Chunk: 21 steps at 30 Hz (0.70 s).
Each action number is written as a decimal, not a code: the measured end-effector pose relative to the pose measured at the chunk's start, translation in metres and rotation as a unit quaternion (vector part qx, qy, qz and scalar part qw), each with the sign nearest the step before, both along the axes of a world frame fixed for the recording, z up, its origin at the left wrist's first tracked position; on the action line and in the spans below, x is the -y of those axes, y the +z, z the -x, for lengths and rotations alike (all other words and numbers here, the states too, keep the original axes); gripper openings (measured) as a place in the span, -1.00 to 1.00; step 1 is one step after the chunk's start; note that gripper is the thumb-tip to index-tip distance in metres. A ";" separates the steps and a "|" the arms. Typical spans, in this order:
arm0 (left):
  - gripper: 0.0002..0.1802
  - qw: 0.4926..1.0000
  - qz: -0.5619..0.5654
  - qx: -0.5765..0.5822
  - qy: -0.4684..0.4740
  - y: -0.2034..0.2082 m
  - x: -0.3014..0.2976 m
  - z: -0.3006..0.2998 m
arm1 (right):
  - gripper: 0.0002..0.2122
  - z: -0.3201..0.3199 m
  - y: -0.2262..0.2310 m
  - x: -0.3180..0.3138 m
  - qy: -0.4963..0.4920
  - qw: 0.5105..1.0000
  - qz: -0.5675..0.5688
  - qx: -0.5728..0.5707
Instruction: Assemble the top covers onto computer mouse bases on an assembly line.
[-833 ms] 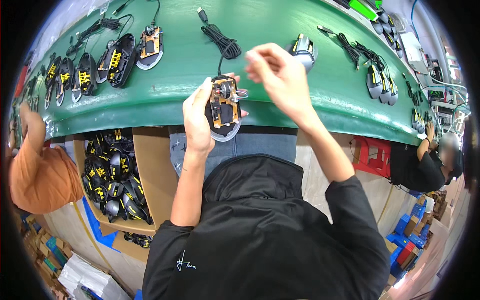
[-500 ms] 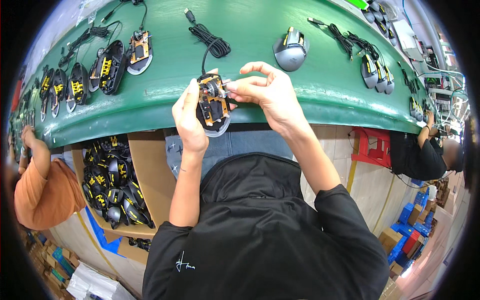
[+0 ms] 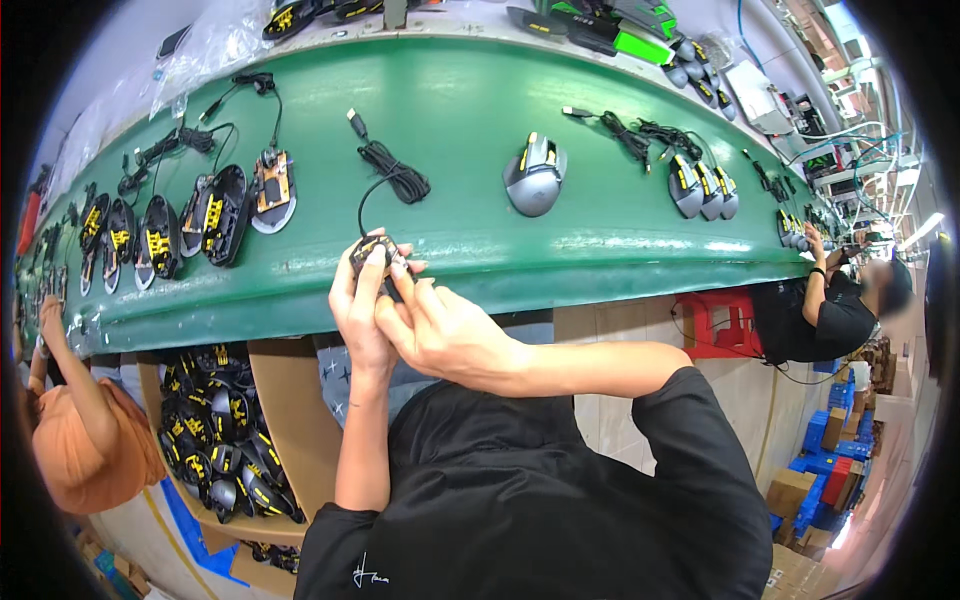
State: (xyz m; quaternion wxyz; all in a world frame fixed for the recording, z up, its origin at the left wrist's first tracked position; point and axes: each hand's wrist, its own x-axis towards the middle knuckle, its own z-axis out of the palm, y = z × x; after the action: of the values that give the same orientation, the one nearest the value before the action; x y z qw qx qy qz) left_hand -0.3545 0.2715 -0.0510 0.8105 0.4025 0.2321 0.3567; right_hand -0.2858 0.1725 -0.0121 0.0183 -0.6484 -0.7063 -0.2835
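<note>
An opened computer mouse point(image 3: 372, 249), its circuit board bared, is at the bench's near edge, mostly covered by my fingers. My left hand point(image 3: 362, 312) grips it from the left, thumb on top. My right hand point(image 3: 455, 335) reaches across from the right, fingers closed around the mouse's right and lower side; what its fingertips press is hidden. From the mouse's far end a black cable point(image 3: 395, 175) runs to a tied coil with a USB plug. Further right on the green bench point(image 3: 450, 120) sits a closed grey mouse shell point(image 3: 536, 180) with yellow parts.
Opened mice point(image 3: 225, 215) and a bare-board mouse base point(image 3: 272, 195) lie to the left, more grey mice point(image 3: 700, 185) to the right. A carton point(image 3: 290, 420) of mouse shells stands below the bench. One co-worker point(image 3: 95, 440) sits left, another point(image 3: 825, 310) right, near a red stool point(image 3: 715, 325).
The view has shifted, so the bench sits lower. My right hand has come down and across onto the mouse, now covering its board, which was plainly visible before.
</note>
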 end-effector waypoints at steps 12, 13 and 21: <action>-0.44 0.997 0.043 0.046 -0.032 0.013 -0.005 0.003 | -0.79 -0.058 0.022 0.011 0.024 0.918 -0.091 -0.385; -0.46 0.998 0.039 0.037 -0.043 0.013 -0.007 0.003 | -0.82 -0.076 0.019 0.010 -0.036 0.923 -0.173 -0.342; -0.50 0.994 0.054 0.083 -0.051 0.006 -0.010 0.012 | -0.44 -0.142 -0.024 0.016 -0.237 0.902 -0.152 -0.329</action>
State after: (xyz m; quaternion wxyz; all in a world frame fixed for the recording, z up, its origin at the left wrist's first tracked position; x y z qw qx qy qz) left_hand -0.3664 0.2813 -0.0447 0.8646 0.3389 0.1620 0.3337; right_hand -0.1433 0.1564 -0.0357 0.2801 -0.8422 -0.4340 -0.1545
